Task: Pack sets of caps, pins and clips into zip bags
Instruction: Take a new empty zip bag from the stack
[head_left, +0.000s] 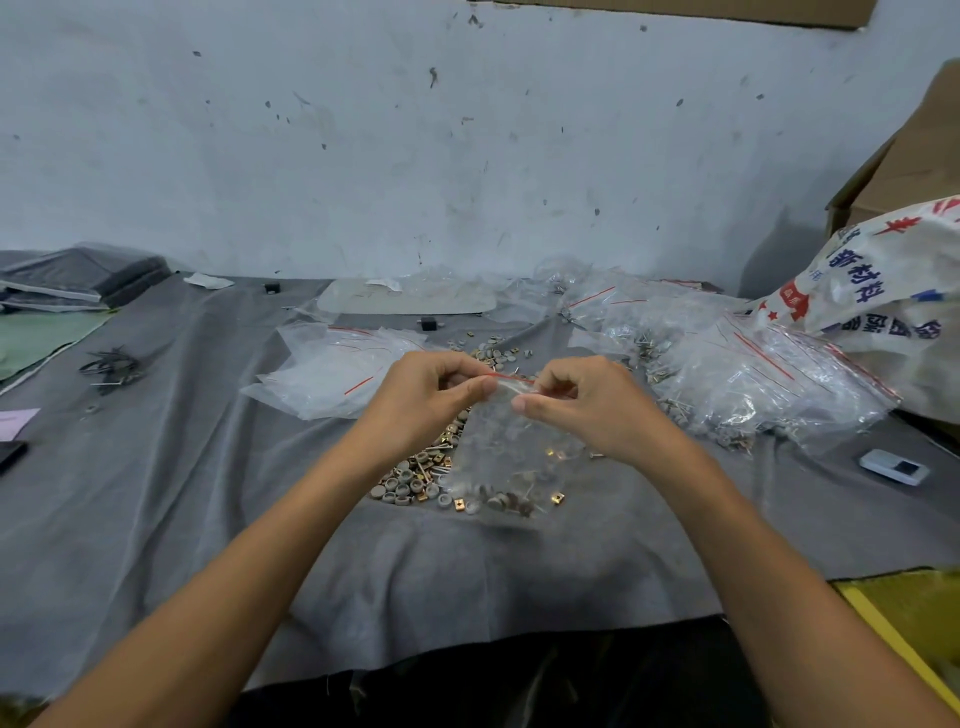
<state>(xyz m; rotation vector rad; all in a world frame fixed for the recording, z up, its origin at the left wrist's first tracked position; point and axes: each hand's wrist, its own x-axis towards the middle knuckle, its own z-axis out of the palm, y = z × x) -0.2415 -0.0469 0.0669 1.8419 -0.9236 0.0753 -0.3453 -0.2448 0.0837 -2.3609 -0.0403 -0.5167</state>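
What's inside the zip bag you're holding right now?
Through the clear zip bag, some gold clips, grey caps and a few pins sit near the bottom. Exact counts are unclear. Both hands pinch its red-striped top.

Glossy plastic zip bag (511, 441), matt cloth (208, 493)

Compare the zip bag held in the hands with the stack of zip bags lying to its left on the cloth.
The held zip bag hangs upright, pinched at its red-striped top by the left hand and right hand; the stack of zip bags lies flat on the grey cloth, untouched. The held zip bag has small parts inside; the stack of zip bags looks empty. The held one is single, the others piled. Both are clear plastic with a red line.
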